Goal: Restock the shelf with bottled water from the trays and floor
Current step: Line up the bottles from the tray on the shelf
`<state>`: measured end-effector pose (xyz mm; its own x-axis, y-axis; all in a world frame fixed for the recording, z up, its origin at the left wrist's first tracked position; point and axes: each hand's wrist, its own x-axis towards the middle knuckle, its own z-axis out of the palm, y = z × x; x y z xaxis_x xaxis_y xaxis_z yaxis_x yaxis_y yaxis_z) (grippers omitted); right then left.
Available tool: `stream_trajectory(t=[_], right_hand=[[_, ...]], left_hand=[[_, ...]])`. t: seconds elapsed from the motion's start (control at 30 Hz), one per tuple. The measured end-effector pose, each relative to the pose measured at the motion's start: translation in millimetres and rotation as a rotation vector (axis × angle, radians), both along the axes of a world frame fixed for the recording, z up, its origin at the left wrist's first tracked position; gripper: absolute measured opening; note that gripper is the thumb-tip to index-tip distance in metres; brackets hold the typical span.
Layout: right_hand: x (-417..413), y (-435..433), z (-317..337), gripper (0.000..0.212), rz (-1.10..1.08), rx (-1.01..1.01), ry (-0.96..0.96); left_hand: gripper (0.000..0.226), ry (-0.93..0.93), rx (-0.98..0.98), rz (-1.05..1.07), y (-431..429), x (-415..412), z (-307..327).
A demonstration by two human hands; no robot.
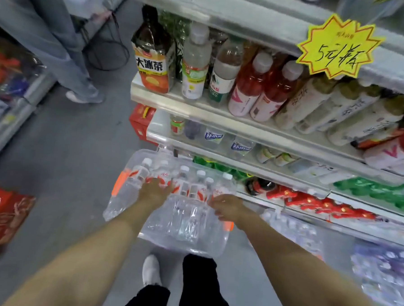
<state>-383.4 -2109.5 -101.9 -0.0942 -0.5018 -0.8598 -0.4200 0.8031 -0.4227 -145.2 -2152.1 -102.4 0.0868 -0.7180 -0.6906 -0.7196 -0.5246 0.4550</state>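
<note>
- The shelf unit point(244, 131) fills the far right. Its upper tiers hold tea and juice, and a lower tier holds a few small water bottles point(241, 146). How deep that tier's gaps run is hidden under the tier above.
- The pack of bottled water point(183, 224) sits at the near centre, in front of the lowest tiers and above the person's shoes. It is many full bottles in clear film, so I judge it heavy. The load is stiff, but its skin is soft, slick and stretchy.
- The film may tear or slide if pinched alone. A surer hold would be under the base or around the bottle shoulders. I cannot tell whether its far end leans on the shelf.
- More wrapped packs point(295, 230) lie near right on the floor, blurred, and I cannot count them.
- The left hand point(154, 191) lies on top of the pack among the bottle necks. Its fingers bend downward with the tips hidden, so I cannot tell whether they grip.
- The right hand point(226, 206) is at the pack's right side, fingers curled into the film and gripping it.
- An orange strip point(119, 182) at the pack's left edge may be a carry handle, but it is too smeared to be sure.
</note>
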Motion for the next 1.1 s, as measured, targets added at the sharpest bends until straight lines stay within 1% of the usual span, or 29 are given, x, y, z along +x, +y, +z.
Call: stream_trajectory(t=[0.07, 0.1, 0.17, 0.23, 0.3, 0.4, 0.47, 0.53, 0.63, 0.73, 0.8, 0.87, 0.9, 0.97, 1.03, 1.1], right_hand=[[8, 3, -17, 0.024, -0.071, 0.105, -0.109], [13, 5, -21, 0.029, -0.08, 0.144, -0.13], [20, 10, -39, 0.052, -0.068, 0.206, -0.165], [29, 12, -51, 0.073, -0.132, 0.237, -0.235], [36, 12, -58, 0.083, -0.197, 0.248, -0.271], [45, 12, -71, 0.091, -0.187, 0.229, -0.202], [50, 12, -75, 0.088, -0.171, 0.229, -0.161], [51, 11, -74, 0.077, -0.151, 0.223, -0.112], [52, 9, -74, 0.088, -0.147, 0.192, -0.046], [56, 13, -81, 0.084, -0.213, 0.161, -0.027], [61, 17, -86, 0.082, -0.253, 0.142, -0.028], [65, 19, -88, 0.078, -0.26, 0.121, 0.021], [68, 20, -89, 0.079, -0.261, 0.109, 0.049], [72, 22, -89, 0.081, -0.268, 0.089, 0.075], [79, 22, -86, 0.088, -0.262, 0.09, 0.074], [84, 23, -85, 0.098, -0.252, 0.1, 0.086]], left_hand=[[0.055, 0.011, -0.023, 0.087, 3, 1, -9], [0.059, 0.007, -0.027, 0.118, 3, 3, -14], [0.067, 0.001, -0.009, 0.146, 4, 8, -21], [0.071, 0.004, 0.025, 0.19, 6, 11, -26], [0.071, 0.009, 0.041, 0.221, 8, 12, -29], [0.073, 0.037, 0.051, 0.251, 8, 15, -32], [0.075, 0.049, 0.054, 0.252, 6, 19, -33], [0.078, 0.05, 0.067, 0.24, 6, 21, -35], [0.081, 0.046, 0.091, 0.213, 4, 22, -38], [0.09, 0.006, 0.131, 0.18, 1, 22, -41], [0.103, -0.029, 0.166, 0.16, -1, 21, -46], [0.122, -0.101, 0.183, 0.144, -1, 18, -54], [0.125, -0.141, 0.181, 0.136, -1, 16, -59], [0.117, -0.209, 0.175, 0.123, 0, 14, -70], [0.107, -0.233, 0.174, 0.113, -1, 12, -62], [0.087, -0.209, 0.171, 0.091, -4, 11, -51]])
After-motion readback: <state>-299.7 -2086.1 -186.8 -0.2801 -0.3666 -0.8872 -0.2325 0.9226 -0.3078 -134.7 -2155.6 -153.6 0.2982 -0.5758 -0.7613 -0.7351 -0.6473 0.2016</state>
